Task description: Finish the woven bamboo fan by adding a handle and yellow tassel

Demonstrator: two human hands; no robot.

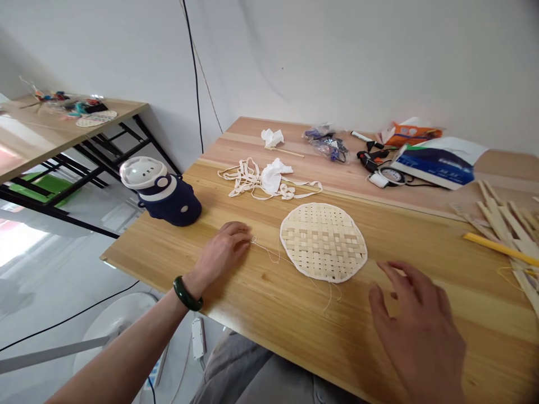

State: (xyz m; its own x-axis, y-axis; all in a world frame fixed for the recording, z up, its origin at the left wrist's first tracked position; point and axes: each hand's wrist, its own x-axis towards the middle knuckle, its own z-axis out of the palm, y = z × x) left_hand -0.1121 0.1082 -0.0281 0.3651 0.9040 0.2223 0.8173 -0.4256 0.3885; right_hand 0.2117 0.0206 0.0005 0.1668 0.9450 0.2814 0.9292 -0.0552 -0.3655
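White-edged mat point(324, 242) left of our spread, empty right hand point(421, 322); thread point(268, 249) beside our curled left hand point(225, 247), its hold unclear.

Head-worn view, facing forward and down across a worktop point(252, 303).
It looks from above the wearer's lap point(273, 370), close enough that the right hand point(421, 322) looms large; the left hand point(223, 249) sits farther off, a wall point(345, 67) behind.

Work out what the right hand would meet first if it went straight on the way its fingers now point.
The right hand would probably meet the white-edged woven disc first, at its right side; how high the hand is remains unclear.
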